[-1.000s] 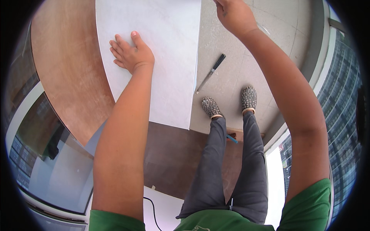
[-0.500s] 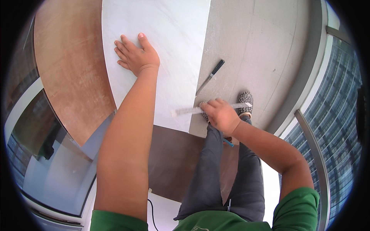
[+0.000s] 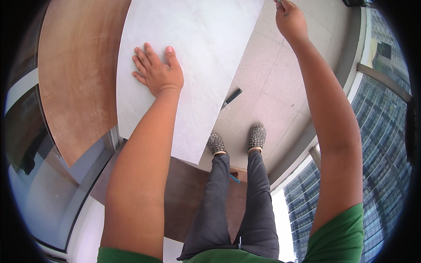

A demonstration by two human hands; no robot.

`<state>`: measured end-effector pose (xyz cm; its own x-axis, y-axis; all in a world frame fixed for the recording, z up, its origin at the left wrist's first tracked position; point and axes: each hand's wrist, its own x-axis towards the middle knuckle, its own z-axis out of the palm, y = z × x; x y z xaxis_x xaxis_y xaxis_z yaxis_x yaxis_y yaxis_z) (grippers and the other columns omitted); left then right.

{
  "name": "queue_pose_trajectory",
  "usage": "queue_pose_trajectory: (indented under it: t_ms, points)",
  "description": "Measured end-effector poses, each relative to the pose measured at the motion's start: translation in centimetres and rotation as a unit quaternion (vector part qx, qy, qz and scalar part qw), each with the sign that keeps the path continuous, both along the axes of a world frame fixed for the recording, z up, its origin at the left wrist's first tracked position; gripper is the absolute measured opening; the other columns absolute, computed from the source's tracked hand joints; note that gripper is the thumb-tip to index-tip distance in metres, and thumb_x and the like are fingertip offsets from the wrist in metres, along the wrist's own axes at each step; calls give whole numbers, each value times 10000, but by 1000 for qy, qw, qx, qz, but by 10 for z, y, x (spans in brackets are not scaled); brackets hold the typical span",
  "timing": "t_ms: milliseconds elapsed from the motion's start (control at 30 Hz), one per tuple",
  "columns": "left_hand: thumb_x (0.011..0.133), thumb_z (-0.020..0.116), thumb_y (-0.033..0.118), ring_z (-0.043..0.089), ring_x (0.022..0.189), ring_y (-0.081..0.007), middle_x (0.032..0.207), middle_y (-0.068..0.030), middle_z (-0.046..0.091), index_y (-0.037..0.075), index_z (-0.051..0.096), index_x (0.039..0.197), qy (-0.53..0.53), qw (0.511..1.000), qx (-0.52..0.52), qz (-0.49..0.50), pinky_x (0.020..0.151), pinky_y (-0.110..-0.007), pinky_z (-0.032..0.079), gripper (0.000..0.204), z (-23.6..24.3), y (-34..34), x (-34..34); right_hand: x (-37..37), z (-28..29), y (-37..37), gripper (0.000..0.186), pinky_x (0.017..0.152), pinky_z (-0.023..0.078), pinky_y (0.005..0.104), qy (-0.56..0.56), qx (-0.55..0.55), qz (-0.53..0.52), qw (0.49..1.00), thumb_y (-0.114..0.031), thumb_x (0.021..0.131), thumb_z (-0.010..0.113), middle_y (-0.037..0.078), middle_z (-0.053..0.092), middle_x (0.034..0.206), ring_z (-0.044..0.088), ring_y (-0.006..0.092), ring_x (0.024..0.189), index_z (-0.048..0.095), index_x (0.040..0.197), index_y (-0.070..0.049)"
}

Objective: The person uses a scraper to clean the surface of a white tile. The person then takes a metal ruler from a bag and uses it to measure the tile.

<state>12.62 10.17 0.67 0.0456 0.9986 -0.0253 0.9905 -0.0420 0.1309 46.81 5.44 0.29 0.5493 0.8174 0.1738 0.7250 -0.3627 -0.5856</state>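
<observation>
My left hand [image 3: 160,72] lies flat with spread fingers on a white, faintly marbled panel [image 3: 197,52]. At the top edge of the view, beyond the panel's right side, my right hand [image 3: 291,19] is closed. A sliver of a pale strip [image 3: 279,1] shows at its fingertips; most of it is cut off by the frame. A dark-handled tool, perhaps a knife [image 3: 232,97], lies on the floor beside the panel's right edge, its far part hidden under the panel.
A brown wooden panel [image 3: 79,79] stands to the left, near glass doors [image 3: 39,193]. My patterned shoes [image 3: 257,136] are on the grey tiled floor [image 3: 272,79]. A brown board [image 3: 186,193] and a small blue item [image 3: 234,178] lie near my legs. Windows [image 3: 381,131] line the right.
My right hand has swung forward, from near my legs to the top edge, with the clear strip. My left hand stays on the white panel. The view has shifted a little.
</observation>
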Motion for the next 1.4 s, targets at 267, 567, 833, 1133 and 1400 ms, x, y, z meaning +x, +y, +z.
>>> queue_pose_trajectory:
  t_ms: [267,567,833,1133,1400]
  points:
    - [1029,360,606,78,1584,-291,1705,-131,162,115,243,1618,-5,1000,5,-7,1261,-542,15,776,-1,-1,-1,2,-17,-8,209,865,547,437,-73,-19,43,996,-135,1008,550,185,712,1080,682,389,1008,685,1137,-42]
    - [1023,371,582,55,1582,-331,1704,-162,128,89,210,1616,-15,1000,-9,-15,1253,-561,-5,788,1,1,-3,-109,17,-99,256,768,586,384,-40,-109,163,980,-46,915,609,74,679,979,670,267,853,652,1162,-96]
    - [1028,361,573,60,1581,-332,1701,-170,134,84,209,1616,-12,1000,-8,-20,1252,-562,0,780,1,0,1,-211,47,-199,472,848,523,402,89,-257,380,884,-74,806,654,79,625,1072,617,279,968,597,1275,-70]
    - [1036,328,618,75,1585,-279,1706,-119,156,132,233,1622,-4,1000,-2,-2,1265,-541,27,766,1,0,4,-66,-14,-83,252,818,551,398,203,-26,-33,978,-214,1055,544,175,723,1016,704,289,883,686,1162,-36]
    - [1031,317,637,79,1584,-280,1707,-120,157,135,234,1623,0,1000,-4,-3,1263,-538,35,780,0,-1,3,-30,-33,-22,187,838,529,472,156,24,-40,987,-92,964,558,233,703,985,659,451,996,682,1055,14]
